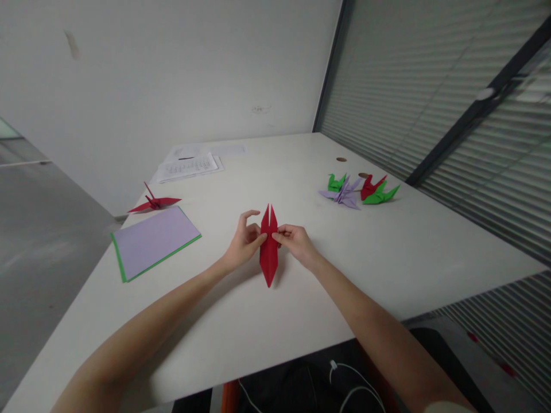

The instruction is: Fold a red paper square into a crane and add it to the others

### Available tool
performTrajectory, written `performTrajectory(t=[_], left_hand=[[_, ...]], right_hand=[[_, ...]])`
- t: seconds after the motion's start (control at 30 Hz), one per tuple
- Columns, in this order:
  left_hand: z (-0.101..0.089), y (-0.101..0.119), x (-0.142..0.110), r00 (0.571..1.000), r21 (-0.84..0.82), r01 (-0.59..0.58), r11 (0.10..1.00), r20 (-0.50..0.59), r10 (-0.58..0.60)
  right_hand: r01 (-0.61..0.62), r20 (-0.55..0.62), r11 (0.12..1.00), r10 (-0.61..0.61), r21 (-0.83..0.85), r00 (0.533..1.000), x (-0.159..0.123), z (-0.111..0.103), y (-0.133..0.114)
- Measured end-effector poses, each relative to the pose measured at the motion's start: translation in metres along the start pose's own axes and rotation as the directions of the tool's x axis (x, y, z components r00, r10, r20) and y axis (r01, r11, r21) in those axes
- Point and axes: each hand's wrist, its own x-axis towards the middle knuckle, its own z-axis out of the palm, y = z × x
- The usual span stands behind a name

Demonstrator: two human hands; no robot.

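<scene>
A long red piece of folded origami paper (269, 261) is held just over the white table, with two narrow points at its far end and a single point toward me. My left hand (246, 241) pinches its left edge between thumb and fingers, the index finger raised. On the opposite edge, my right hand (297, 241) grips the paper with its thumb on top. The fingertips beneath the paper are partly hidden.
Purple and green paper sheets (157, 238) lie stacked at left, a red paper crane (155, 203) behind them. At right sit a purple crane (344, 195), a red crane (371, 187) and green cranes (381, 195). Printed papers (189, 166) lie farther back on the table (275, 166).
</scene>
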Motion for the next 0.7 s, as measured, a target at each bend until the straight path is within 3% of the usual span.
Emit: performTrajectory(t=[0.07,0.13,0.23,0.33,0.47,0.7], left_hand=[[-0.002,0.003,0.002,0.995,0.051,-0.061,0.997,0.086,0.056],[-0.004,0.006,0.003,0.992,0.111,-0.073,0.991,0.106,0.061],[-0.005,0.008,0.005,0.998,0.05,0.011,0.999,0.056,-0.013],[-0.005,0.007,0.005,0.995,-0.069,0.102,0.992,-0.009,-0.103],[-0.008,0.005,0.007,0.984,-0.157,0.142,0.977,-0.082,-0.156],[-0.01,0.007,0.008,0.977,-0.194,0.168,0.967,-0.097,-0.189]], right_hand=[[-0.011,0.007,0.999,0.011,0.033,1.0,0.0,0.0,-0.001],[-0.023,0.01,0.997,0.022,0.078,1.0,-0.001,-0.001,-0.002],[0.013,-0.022,0.992,-0.01,0.123,1.0,-0.001,-0.002,-0.004],[0.143,-0.028,0.987,-0.142,0.07,0.99,-0.002,-0.005,-0.008],[0.249,0.079,0.968,-0.246,-0.032,0.966,-0.001,-0.009,-0.009],[0.248,0.242,0.969,-0.242,0.009,0.939,-0.006,-0.015,-0.012]])
